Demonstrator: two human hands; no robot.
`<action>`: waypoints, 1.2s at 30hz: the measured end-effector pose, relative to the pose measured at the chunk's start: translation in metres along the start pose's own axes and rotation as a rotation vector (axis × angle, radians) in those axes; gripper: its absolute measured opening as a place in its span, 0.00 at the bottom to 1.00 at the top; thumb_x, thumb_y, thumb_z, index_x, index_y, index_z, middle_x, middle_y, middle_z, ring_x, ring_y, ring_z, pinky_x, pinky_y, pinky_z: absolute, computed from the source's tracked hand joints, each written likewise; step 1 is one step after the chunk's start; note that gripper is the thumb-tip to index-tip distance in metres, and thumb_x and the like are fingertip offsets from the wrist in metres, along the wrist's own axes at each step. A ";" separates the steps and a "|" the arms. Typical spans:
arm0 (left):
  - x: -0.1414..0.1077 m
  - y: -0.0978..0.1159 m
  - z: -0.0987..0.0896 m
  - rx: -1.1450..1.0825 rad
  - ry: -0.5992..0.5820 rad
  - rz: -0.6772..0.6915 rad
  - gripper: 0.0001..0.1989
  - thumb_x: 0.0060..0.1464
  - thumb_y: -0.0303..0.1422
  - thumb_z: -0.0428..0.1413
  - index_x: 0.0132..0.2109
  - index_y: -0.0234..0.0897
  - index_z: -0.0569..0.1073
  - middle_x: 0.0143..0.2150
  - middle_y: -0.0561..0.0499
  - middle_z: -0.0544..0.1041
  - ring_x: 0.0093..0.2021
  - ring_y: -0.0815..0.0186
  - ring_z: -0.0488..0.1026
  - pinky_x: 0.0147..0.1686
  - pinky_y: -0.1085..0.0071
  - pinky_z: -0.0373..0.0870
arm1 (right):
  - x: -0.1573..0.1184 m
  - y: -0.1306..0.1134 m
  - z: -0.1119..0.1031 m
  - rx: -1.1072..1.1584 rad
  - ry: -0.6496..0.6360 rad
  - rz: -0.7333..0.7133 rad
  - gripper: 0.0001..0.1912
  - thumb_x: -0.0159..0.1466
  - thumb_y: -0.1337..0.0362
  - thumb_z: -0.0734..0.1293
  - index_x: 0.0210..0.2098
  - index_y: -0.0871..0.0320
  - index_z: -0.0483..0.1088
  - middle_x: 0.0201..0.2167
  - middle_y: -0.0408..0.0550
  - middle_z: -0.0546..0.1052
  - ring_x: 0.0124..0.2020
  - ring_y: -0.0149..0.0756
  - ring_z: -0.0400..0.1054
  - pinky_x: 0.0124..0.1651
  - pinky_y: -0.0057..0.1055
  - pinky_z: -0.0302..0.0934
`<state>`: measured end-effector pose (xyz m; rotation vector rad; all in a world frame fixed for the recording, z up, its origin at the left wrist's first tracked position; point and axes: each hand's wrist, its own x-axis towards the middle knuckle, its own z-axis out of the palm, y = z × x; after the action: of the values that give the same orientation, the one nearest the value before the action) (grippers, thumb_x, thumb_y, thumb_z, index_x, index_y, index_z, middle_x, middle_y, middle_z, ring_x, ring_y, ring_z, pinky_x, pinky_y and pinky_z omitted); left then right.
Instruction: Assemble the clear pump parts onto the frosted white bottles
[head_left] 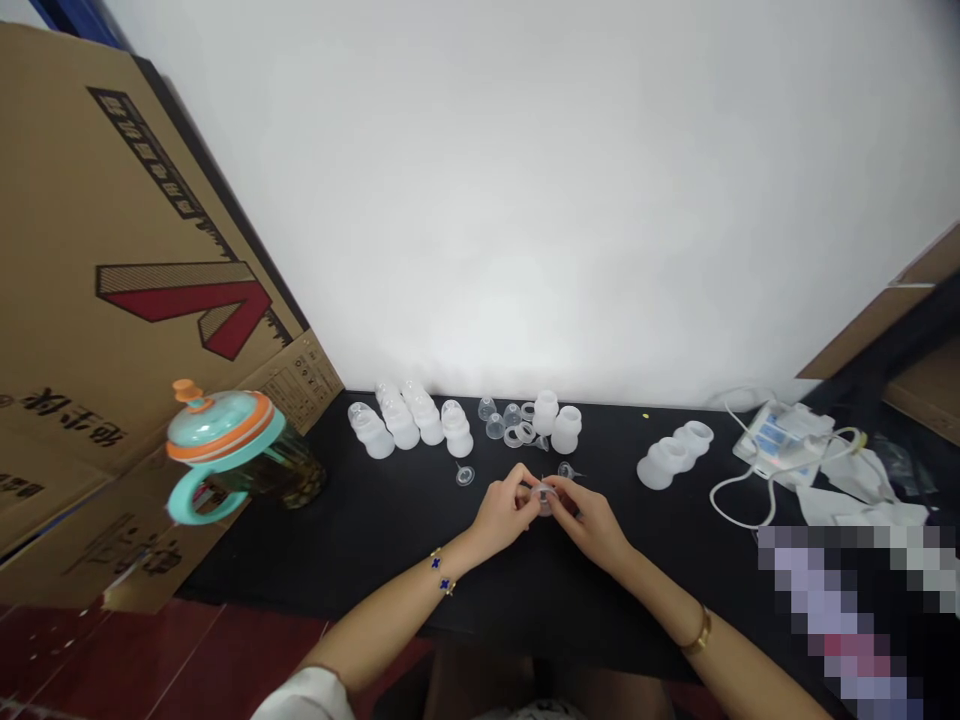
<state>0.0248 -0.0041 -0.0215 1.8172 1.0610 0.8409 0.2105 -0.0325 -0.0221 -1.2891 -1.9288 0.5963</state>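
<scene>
Over the front middle of the black table, my left hand (507, 512) and my right hand (592, 520) meet around a small clear plastic piece (544, 499). Fingers and thumbs of both hands pinch it from either side. Just beyond them lie a clear funnel-like part (568, 470) and, to the left, a clear disc-shaped part (465, 476). Farther back are clear domes (495, 427) and clear rings (524, 432). Two open white bottles (565, 430) stand beside these. At the back left, several white bottles with clear tops (457, 430) are grouped.
Open white bottles (661, 462) stand in a row at the right. Beyond them are a white cable (721, 500) and white packaging (862, 490). A turquoise-lidded jug (217, 435) and a large cardboard box (67, 230) occupy the left. A white wall (525, 200) rises behind the table (360, 545).
</scene>
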 end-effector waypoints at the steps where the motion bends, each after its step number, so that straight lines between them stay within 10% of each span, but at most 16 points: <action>1: 0.000 0.000 0.000 0.004 0.000 0.002 0.04 0.61 0.35 0.52 0.40 0.40 0.66 0.19 0.60 0.71 0.17 0.72 0.68 0.21 0.79 0.60 | 0.000 0.000 0.000 -0.002 -0.002 -0.002 0.14 0.70 0.58 0.60 0.50 0.55 0.72 0.30 0.45 0.79 0.27 0.35 0.73 0.30 0.27 0.66; 36: 0.000 0.004 -0.001 0.012 0.010 0.019 0.04 0.59 0.33 0.53 0.37 0.39 0.65 0.18 0.61 0.70 0.15 0.72 0.67 0.20 0.79 0.58 | 0.001 -0.007 -0.003 0.034 -0.046 -0.010 0.13 0.71 0.59 0.60 0.49 0.53 0.72 0.30 0.43 0.78 0.28 0.34 0.72 0.31 0.26 0.64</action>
<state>0.0253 -0.0045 -0.0177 1.8378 1.0587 0.8580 0.2080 -0.0340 -0.0150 -1.2543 -1.9533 0.6559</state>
